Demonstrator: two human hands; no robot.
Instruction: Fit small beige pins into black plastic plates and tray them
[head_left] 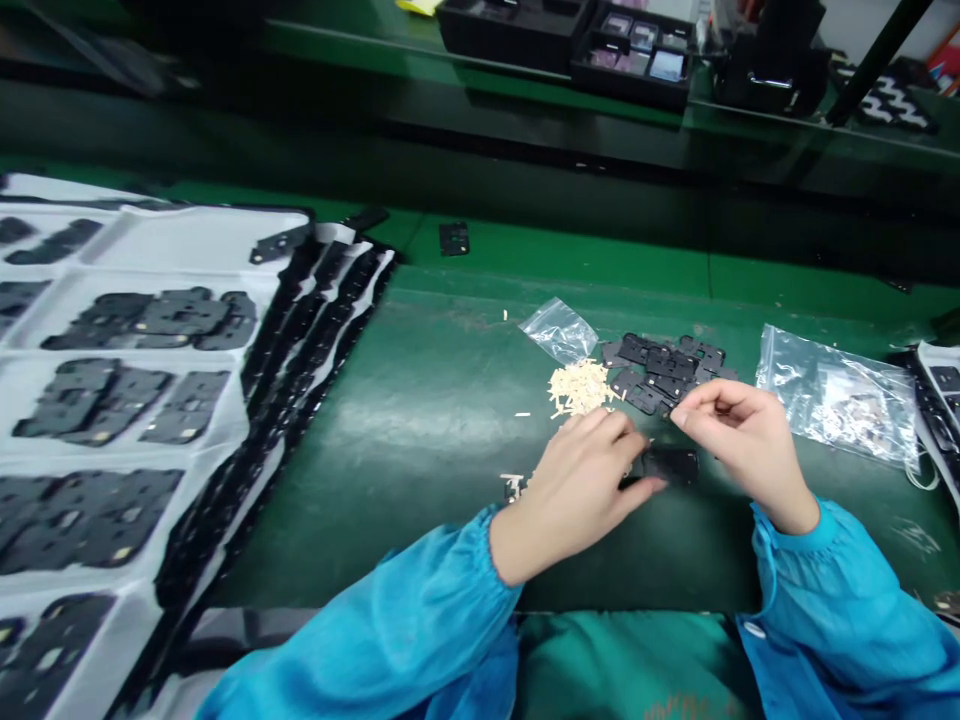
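Both hands were held low over the green tabletop (420, 420), and blue sleeves (420, 620) covered the arms. The left hand (577, 500) reached forward, and its fingers (645, 482) were almost straight and touched the edge of a small black plate (670, 465). The right hand (750, 445) curled just above this plate with its fingers close together, but I cannot tell if they held it. Pale strips (579, 388) lay in a small pile near the left hand.

Bright blue smock sleeves (420, 610), gathered at the wrists, bare hands (577, 490), perhaps a white snap (754, 630) on the right sleeve
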